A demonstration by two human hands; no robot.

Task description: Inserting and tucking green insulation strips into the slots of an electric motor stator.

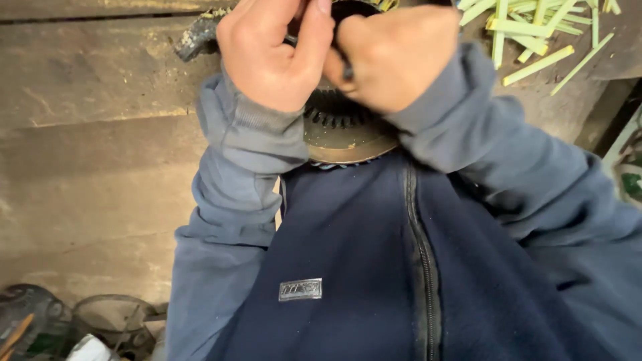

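Apparently mid-winding: both fists, left hand (pixel 275 53) and right hand (pixel 394 57), pinch a wire (pixel 347 70) at twelve o'clock over the slotted metal ring (pixel 338 130); careful threading seems needed.

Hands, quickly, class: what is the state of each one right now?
Left hand: closed, fingers curled over the slotted metal ring; its grip is hidden.
Right hand: closed, pinching a small dark piece.

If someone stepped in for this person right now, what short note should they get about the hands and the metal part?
Left hand: closed, fingertips pinching at the top of the round metal part.
Right hand: closed, pinching something small and dark; what it is cannot be told.
The part, a slotted ring with a brassy rim, sits at the bench edge against the person's chest.
Pale green strips lie scattered upper right.
Done and left: progress cannot be told, the hands cover the work.
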